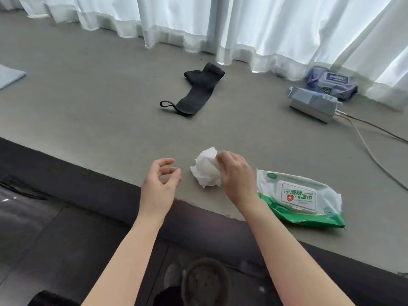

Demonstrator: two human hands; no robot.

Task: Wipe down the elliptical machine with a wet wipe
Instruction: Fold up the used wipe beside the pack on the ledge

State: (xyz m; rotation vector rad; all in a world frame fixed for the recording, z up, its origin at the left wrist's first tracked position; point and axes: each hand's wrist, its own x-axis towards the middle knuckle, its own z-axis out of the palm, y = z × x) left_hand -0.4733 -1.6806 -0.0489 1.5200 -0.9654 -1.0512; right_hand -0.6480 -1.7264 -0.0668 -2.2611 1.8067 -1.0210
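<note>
Grey carpeted platform [88,111] runs across the room, raised above darker floor tiles [72,246] at the near side, with white curtains [242,25] hanging down to it along the far edge. A person leans over the platform's near edge with both bare forearms stretched forward.

Their right hand [237,176] is over a crumpled white wet wipe [206,170] that sits on the platform close to the near edge; the fingertips curl down onto the top of the wad and pinch it. Their left hand [160,185] hovers just beside the wipe on the other side, holding nothing, its fingers loosely curled and the thumb near the forefinger.

Just beyond the right wrist, also near the front edge, lies a green and white pack of wet wipes [300,199] with its lid flap closed. Further back, towards the middle of the platform, a black strap with a loop [194,91] lies flat. Near the far right, by the curtain hem, sits a grey box [313,103] with cables [371,146] trailing off to the right edge, and behind it a bluish wipe pack [333,83]. No elliptical machine shows from where the camera looks.
</note>
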